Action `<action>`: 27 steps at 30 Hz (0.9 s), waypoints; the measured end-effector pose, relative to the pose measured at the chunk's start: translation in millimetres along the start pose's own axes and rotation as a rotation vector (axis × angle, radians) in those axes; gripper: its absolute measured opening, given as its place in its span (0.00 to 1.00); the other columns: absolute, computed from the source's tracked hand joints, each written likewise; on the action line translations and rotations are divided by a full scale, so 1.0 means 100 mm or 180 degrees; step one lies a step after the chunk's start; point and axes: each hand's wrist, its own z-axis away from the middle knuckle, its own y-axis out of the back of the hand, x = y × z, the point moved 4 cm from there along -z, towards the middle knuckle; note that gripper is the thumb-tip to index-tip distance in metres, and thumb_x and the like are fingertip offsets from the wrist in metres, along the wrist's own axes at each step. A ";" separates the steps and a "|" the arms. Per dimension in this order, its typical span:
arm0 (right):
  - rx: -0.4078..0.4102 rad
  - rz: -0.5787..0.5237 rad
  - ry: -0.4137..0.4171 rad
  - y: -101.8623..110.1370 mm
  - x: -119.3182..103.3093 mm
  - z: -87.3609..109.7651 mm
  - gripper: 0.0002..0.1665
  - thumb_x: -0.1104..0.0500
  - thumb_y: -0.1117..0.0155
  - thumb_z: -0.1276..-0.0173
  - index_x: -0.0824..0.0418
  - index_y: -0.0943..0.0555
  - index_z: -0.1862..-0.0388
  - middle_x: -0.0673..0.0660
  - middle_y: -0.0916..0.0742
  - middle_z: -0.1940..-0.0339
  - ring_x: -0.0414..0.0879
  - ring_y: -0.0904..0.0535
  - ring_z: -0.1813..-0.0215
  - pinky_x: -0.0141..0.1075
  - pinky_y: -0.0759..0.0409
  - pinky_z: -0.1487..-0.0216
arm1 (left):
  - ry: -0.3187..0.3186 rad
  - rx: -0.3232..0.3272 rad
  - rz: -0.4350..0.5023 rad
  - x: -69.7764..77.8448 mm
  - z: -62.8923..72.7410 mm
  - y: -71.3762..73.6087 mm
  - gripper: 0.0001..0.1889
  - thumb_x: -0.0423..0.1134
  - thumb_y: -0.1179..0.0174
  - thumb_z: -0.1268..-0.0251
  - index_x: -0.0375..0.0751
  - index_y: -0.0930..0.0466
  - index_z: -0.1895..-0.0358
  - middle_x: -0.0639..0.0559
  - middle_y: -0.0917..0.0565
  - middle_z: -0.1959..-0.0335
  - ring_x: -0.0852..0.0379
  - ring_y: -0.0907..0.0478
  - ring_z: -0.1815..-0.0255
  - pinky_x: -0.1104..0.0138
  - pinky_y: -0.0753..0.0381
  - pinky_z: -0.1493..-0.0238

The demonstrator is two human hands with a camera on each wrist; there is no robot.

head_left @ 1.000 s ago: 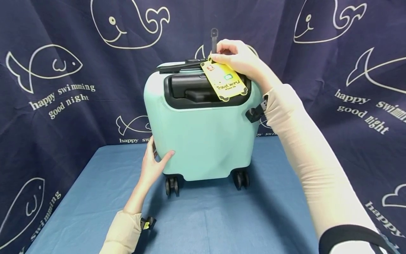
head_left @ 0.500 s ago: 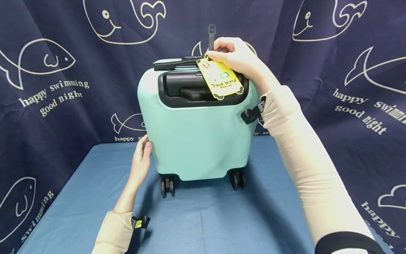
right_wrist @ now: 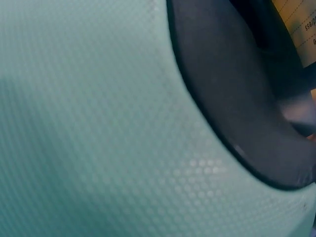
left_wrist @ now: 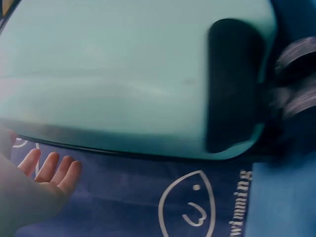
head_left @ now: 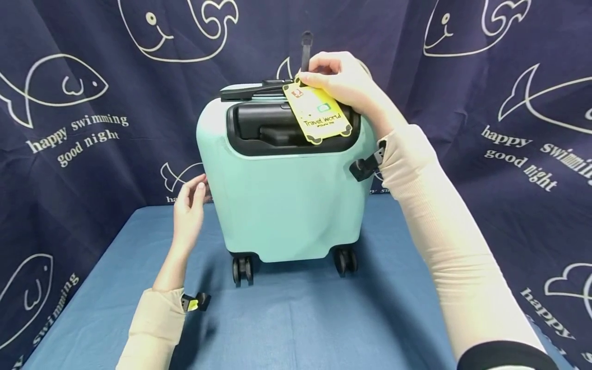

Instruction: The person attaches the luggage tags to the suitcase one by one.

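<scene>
Two words read on the yellow tag [head_left: 319,113]: "Travel World"; smaller print illegible. Backdrop [head_left: 365,25]: "happy swimming good night". Tag's long axis slants down rightward, over the black recess [head_left: 277,150] of the mint suitcase [head_left: 287,205], upright on the blue table [head_left: 277,318]. My right hand [head_left: 344,82] pinches the tag's top end; black strap [head_left: 306,51] points up beside it. My left hand [head_left: 187,216], fingers loosely bent, is beside the suitcase; contact unclear.

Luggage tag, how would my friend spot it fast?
Find the mint-green suitcase on the blue cloth. At its top, the right hand pinches the luggage tag. Its yellow face, printed "Travel World", stands out against the black handle recess.
</scene>
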 end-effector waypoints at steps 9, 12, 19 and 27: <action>0.0018 0.0099 -0.0052 0.00 0.01 0.03 0.11 0.41 0.38 0.39 0.45 0.22 0.71 0.41 0.23 0.77 0.37 0.30 0.66 0.28 0.39 0.62 | -0.0184 0.0119 -0.0151 0.30 -0.19 0.10 0.18 0.39 0.52 0.28 0.35 0.29 0.40 0.43 0.23 0.43 0.63 0.23 0.49 0.75 0.25 0.48; 0.0034 0.0107 -0.0109 0.01 0.03 0.04 0.12 0.39 0.38 0.40 0.44 0.21 0.69 0.41 0.23 0.76 0.37 0.30 0.65 0.28 0.39 0.61 | -0.0247 0.0147 -0.0173 0.38 -0.25 0.11 0.17 0.38 0.52 0.28 0.35 0.28 0.41 0.43 0.23 0.44 0.67 0.23 0.52 0.75 0.25 0.49; 0.0056 -0.0156 -0.0061 0.00 0.02 0.05 0.10 0.42 0.36 0.40 0.46 0.20 0.70 0.41 0.23 0.79 0.37 0.30 0.68 0.29 0.39 0.63 | -0.0304 0.0189 -0.0126 0.53 -0.36 0.14 0.17 0.37 0.52 0.28 0.34 0.27 0.42 0.46 0.22 0.46 0.67 0.23 0.53 0.71 0.24 0.48; 0.0034 -0.0118 0.0036 0.00 -0.02 0.04 0.11 0.43 0.38 0.39 0.47 0.21 0.72 0.41 0.23 0.79 0.37 0.31 0.70 0.29 0.39 0.65 | -0.0473 0.0195 -0.0257 0.76 -0.46 0.14 0.17 0.38 0.51 0.29 0.38 0.26 0.41 0.44 0.22 0.43 0.62 0.22 0.50 0.70 0.24 0.48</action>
